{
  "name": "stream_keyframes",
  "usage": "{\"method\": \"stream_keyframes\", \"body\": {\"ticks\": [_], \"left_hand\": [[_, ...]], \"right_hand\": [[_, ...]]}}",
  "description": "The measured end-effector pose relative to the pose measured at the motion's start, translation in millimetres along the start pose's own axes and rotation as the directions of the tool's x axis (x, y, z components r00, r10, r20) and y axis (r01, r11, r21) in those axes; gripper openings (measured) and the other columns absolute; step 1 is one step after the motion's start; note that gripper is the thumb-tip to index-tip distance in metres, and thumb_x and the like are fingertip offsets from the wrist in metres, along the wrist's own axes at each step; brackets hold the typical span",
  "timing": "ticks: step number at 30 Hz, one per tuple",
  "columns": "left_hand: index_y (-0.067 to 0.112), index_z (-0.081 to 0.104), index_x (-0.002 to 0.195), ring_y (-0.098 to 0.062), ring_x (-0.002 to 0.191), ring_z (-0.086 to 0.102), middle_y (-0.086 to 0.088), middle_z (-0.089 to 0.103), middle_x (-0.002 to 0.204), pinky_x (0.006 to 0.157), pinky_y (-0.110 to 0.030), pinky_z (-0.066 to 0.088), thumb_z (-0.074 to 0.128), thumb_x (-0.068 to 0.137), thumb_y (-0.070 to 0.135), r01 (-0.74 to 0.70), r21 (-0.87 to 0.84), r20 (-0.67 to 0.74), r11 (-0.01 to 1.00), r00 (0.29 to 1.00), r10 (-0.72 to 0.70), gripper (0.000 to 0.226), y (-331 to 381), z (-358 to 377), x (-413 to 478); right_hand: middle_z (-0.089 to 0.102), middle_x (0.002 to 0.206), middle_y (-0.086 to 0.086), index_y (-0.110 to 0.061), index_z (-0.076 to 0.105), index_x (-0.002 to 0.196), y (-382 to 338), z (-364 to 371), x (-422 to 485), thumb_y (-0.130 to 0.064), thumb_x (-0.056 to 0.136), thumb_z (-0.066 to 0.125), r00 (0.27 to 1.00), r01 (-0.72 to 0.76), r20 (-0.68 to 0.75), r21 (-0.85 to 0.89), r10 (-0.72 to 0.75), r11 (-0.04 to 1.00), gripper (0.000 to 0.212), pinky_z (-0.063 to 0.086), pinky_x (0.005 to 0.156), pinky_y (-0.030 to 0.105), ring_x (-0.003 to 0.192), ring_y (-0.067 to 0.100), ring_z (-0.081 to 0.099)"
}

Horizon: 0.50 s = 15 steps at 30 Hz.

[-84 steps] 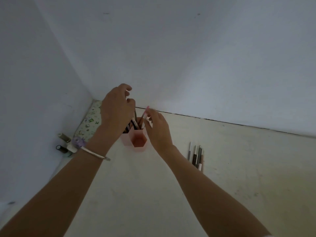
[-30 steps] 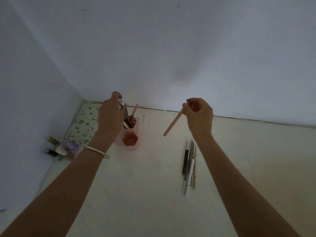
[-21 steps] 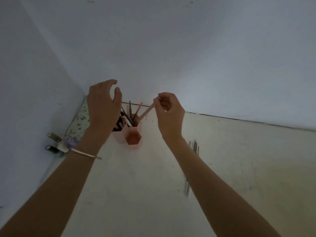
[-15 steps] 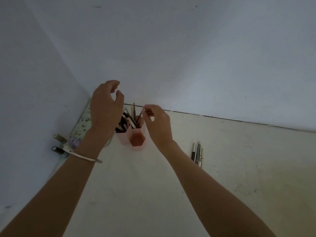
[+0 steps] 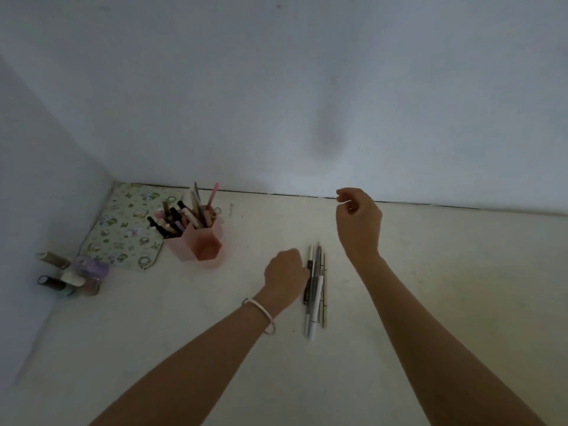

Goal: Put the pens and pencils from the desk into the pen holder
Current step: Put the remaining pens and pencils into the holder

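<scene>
left hand [image 5: 284, 272] loosely curled, touching the row of thin dark and white pens and pencils [image 5: 315, 287] mid-desk, grasp unclear; right hand [image 5: 358, 219] hovers empty, half-curled; judged light, stiff, roll-prone: pinch mid-barrel; pink hexagonal plastic pen holder [image 5: 201, 241] near back-left corner.

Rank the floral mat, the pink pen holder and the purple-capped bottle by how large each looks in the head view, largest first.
1. floral mat, widest patch, partly hidden by the holder.
2. pink pen holder.
3. purple-capped bottle, smallest.
All three sit at a similar distance, so the order looks safe.
</scene>
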<state>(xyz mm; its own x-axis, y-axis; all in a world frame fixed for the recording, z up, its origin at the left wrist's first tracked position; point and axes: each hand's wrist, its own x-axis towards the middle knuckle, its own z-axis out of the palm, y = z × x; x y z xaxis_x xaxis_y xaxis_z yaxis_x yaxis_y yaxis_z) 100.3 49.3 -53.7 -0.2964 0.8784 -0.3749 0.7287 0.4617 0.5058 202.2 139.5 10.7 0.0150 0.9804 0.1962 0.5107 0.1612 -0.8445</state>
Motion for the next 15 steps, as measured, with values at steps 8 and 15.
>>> {"method": "stream_keyframes", "body": {"ticks": [8, 15], "left_hand": [[0.006, 0.057, 0.104, -0.029, 0.096, 0.064, -0.012, 0.064, 0.107, 0.067, -0.029, 0.043, 0.063, 0.089, 0.018, 0.075, 0.005, 0.023, 0.997, 0.997, -0.075, 0.020, 17.3, 29.0, 12.4], [0.004, 0.071, 0.101, -0.029, 0.095, 0.068, -0.013, 0.072, 0.099, 0.074, -0.027, 0.048, 0.066, 0.085, 0.015, 0.121, -0.220, -0.015, 0.968, 0.992, -0.128, 0.020, 15.9, 0.9, 21.4]], "right_hand": [[0.066, 0.082, -0.013, -0.023, 0.068, 0.087, 50.2, -44.1, -30.3, 0.003, 0.079, 0.053, 0.994, -0.111, 0.001, -0.061, 0.111, 0.992, 0.031, 0.043, 0.062, 0.002, 0.072, -0.002, 0.060], [0.066, 0.084, -0.008, -0.020, 0.068, 0.094, 70.3, -35.0, -47.7, -0.001, 0.084, 0.053, 0.978, -0.182, 0.085, -0.092, 0.190, 0.979, 0.026, 0.041, 0.056, 0.008, 0.066, 0.001, 0.058]]}}
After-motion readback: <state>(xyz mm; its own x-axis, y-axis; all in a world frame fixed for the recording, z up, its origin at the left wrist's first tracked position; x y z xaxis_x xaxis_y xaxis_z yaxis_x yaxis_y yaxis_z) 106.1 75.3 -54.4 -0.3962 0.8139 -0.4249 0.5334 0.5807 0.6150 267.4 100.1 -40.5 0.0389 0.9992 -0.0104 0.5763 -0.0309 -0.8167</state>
